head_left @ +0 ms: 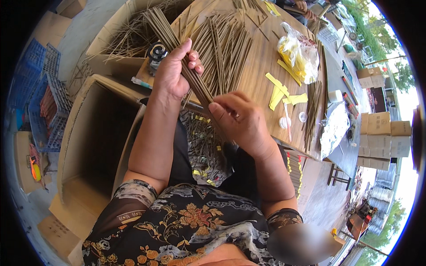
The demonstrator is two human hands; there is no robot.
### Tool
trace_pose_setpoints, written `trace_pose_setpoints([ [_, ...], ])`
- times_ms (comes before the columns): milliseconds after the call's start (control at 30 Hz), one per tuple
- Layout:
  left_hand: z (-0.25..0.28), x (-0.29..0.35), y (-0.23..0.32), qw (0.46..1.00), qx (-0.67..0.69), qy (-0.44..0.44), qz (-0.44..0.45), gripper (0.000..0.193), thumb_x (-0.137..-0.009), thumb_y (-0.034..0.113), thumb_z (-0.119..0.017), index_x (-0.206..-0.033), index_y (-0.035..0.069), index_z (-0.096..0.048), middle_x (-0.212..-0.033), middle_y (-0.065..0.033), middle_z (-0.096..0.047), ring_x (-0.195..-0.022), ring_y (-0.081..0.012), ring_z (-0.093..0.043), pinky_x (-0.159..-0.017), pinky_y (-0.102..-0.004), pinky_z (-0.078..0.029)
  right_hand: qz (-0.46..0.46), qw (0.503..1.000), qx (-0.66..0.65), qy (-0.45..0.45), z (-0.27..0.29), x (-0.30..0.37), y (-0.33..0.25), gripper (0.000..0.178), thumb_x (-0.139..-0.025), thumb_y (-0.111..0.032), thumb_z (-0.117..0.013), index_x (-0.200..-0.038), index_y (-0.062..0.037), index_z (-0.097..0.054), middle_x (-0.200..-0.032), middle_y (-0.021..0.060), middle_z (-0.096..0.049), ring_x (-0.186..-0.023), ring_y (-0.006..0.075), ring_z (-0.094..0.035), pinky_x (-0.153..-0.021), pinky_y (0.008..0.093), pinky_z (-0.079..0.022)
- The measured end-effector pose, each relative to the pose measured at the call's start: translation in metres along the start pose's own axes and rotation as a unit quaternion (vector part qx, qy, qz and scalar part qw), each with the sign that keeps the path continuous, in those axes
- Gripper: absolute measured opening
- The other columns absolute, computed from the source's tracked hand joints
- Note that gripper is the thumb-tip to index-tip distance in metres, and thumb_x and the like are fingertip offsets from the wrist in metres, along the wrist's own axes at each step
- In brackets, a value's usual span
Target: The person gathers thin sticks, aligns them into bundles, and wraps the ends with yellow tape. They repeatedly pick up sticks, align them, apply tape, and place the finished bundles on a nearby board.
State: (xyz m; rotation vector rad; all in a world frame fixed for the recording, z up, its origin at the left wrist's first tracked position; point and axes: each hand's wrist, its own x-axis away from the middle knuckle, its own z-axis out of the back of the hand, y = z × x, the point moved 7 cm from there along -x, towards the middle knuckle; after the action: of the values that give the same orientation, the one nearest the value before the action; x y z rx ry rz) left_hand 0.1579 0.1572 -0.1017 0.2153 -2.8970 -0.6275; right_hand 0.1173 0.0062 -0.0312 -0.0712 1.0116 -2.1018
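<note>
A bundle of thin brown incense sticks [198, 87] slants across in front of me, its upper end toward the far left and its lower end toward my lap. My left hand [174, 70] is wrapped round the upper part, thumb along the sticks. My right hand [243, 120] closes with thumb and fingers on the lower part; its palm side and the sticks' lower tips are partly hidden. Beyond the hands, many loose sticks [228, 53] lie spread on the wooden table [259, 57].
Yellow paper strips [277, 94], a plastic bag with yellow paper [298, 51] and a small white jar [284, 122] sit on the table's right. An open cardboard box [91, 146] stands at my left, behind it a box of sticks [120, 48]. Another person's hands [306, 11] work at the far side.
</note>
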Motion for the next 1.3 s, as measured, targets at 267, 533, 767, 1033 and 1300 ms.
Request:
trace_pose_setpoints([
  [267,-0.082,0.025,-0.020,0.971,-0.128,-0.144,-0.143,0.013,-0.084,0.016,-0.056,-0.074,0.008,-0.051,-0.064,-0.0021,-0.050,-0.053,-0.0105,-0.045,-0.052,-0.0260,-0.040,-0.139,0.985,-0.105,0.018,0.004,0.013,0.047,0.045,-0.072,-0.023,-0.068,-0.104,-0.0001,-0.048,-0.087,0.0184,-0.059,-0.079,0.0297,-0.059,-0.069,0.0361,-0.046],
  [533,-0.173,0.024,-0.089,0.872,-0.353,-0.299,-0.160,0.011,-0.075,0.009,-0.066,-0.070,0.005,-0.057,-0.063,-0.0008,-0.056,-0.057,-0.0082,-0.052,-0.053,-0.0218,-0.042,-0.047,0.954,-0.206,0.211,0.053,0.009,0.087,0.036,-0.072,-0.018,-0.066,-0.101,-0.0017,-0.052,-0.085,0.0173,-0.061,-0.081,0.0264,-0.061,-0.069,0.0334,-0.046],
  [767,-0.163,0.008,-0.120,0.833,-0.473,-0.239,-0.157,0.008,-0.075,0.003,-0.062,-0.073,0.004,-0.055,-0.066,-0.0013,-0.054,-0.059,-0.0088,-0.050,-0.059,-0.0218,-0.042,-0.017,0.934,-0.258,0.247,0.048,0.009,0.128,0.032,-0.073,-0.016,-0.064,-0.101,-0.0026,-0.055,-0.085,0.0187,-0.061,-0.083,0.0304,-0.060,-0.070,0.0346,-0.047],
  [1033,-0.160,0.005,-0.126,0.823,-0.498,-0.188,-0.201,0.010,-0.079,0.005,-0.061,-0.073,0.005,-0.052,-0.063,-0.0020,-0.053,-0.056,-0.0086,-0.050,-0.055,-0.0216,-0.043,-0.034,0.955,-0.206,0.209,0.043,0.006,0.137,0.033,-0.074,-0.017,-0.062,-0.102,-0.0027,-0.051,-0.083,0.0224,-0.059,-0.083,0.0397,-0.055,-0.068,0.0397,-0.046],
  [1300,-0.165,0.012,-0.102,0.936,-0.301,-0.177,-0.052,0.012,-0.079,0.011,-0.062,-0.080,0.008,-0.050,-0.065,-0.0026,-0.050,-0.052,-0.0115,-0.048,-0.052,-0.0258,-0.043,-0.034,0.913,-0.402,0.064,0.040,0.019,0.097,0.020,-0.078,-0.018,-0.062,-0.084,-0.0019,-0.051,-0.062,0.0071,-0.053,-0.054,0.0170,-0.053,-0.052,0.0291,-0.044],
])
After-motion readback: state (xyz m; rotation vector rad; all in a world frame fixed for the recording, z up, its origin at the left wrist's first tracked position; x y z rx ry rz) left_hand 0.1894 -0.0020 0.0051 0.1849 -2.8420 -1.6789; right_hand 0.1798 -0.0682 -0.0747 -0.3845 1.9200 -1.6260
